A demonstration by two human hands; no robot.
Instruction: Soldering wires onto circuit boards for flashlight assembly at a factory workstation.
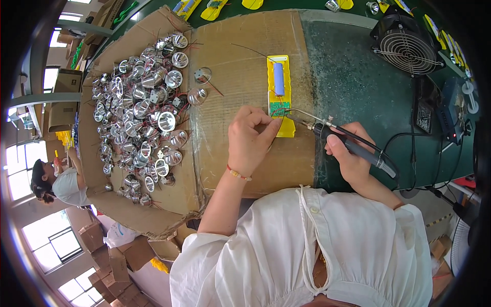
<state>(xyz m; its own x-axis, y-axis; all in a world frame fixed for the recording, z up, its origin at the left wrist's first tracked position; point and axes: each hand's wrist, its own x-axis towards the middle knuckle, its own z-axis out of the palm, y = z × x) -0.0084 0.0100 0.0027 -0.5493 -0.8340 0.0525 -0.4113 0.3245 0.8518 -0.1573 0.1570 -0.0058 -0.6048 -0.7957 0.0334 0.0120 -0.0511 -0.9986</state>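
Head view: right grip (352, 161) pinches the soldering iron (362, 152); left grip (248, 139) is pressed together beside the green circuit board (277, 107), its content unclear.

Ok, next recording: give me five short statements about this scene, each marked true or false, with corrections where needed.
1. The right hand grips a soldering iron. True.
2. The blue cell lies outside the yellow casing. False: it lies in the casing.
3. The left hand has its fingertips at the green circuit board. True.
4. The cardboard box of silver reflector cups is to the right of the casing. False: it is to the left.
5. The bracelet is worn on the right wrist. False: it is on the left wrist.
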